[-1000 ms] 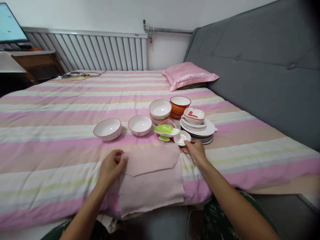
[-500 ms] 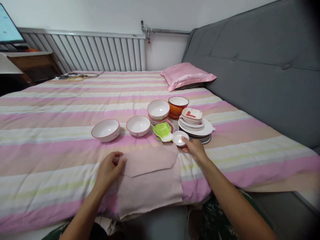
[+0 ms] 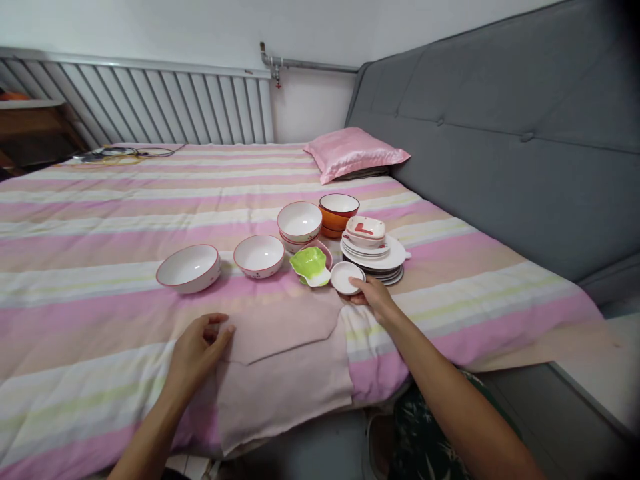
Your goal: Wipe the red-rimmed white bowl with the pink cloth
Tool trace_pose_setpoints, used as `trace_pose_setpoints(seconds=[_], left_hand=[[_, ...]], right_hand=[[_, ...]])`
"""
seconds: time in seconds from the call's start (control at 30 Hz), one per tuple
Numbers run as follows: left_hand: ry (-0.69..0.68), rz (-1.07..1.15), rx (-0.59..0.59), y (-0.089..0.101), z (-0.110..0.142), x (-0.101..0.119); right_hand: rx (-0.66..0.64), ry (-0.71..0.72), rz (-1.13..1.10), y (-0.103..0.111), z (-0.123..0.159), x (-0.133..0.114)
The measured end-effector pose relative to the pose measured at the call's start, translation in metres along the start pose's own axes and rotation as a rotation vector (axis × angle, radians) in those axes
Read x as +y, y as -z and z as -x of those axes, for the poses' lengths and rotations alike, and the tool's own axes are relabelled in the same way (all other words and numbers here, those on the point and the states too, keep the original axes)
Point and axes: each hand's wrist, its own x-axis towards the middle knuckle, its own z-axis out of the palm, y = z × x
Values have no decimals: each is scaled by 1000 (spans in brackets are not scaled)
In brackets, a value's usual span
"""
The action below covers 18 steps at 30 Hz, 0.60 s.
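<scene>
My right hand point(image 3: 375, 298) pinches the near right rim of a small white dish point(image 3: 345, 278). That dish sits right beside a green leaf-shaped dish point(image 3: 311, 263) and close to a stack of plates point(image 3: 397, 253). Curved, with thumb and fingers apart, my left hand point(image 3: 197, 350) rests at the left edge of a folded pinkish cloth point(image 3: 285, 387) and holds nothing. Two white bowls with red rims, a larger bowl point(image 3: 190, 268) and a smaller bowl point(image 3: 259, 256), stand beyond the cloth. A pink dish point(image 3: 325, 252) shows partly behind the green one.
Red-rimmed bowls point(image 3: 300, 222) are stacked beside orange bowls point(image 3: 333, 220). A rectangular dish with a red mark point(image 3: 366, 228) tops the plates. Everything lies on a striped bedspread point(image 3: 100, 267). Farther back are a pink pillow point(image 3: 355, 152), cables point(image 3: 120, 155) and a grey headboard point(image 3: 475, 173).
The view has turned slightly to the right, so the scene shifts left. My right hand stays on the small white dish, and my left hand remains by the cloth.
</scene>
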Motion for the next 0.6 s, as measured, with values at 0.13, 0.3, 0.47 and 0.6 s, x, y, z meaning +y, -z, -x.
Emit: trace_pose_setpoints(seconds=[0.13,0.3,0.47,0.6], left_hand=[[-5,-1,-8,-1,-1,-3],[-20,-13,-19,-3,-4,-7],[-19,-47,-14,0,-9,-7],[-6,-24,-17,5,-11,-4]], right_hand=[[-89,-58,-182,7,8,-2],[-144,-97,-334,30,27,-8],[-76,-60,-433,78,33,-33],[44,-2,-466,124,2,-64]])
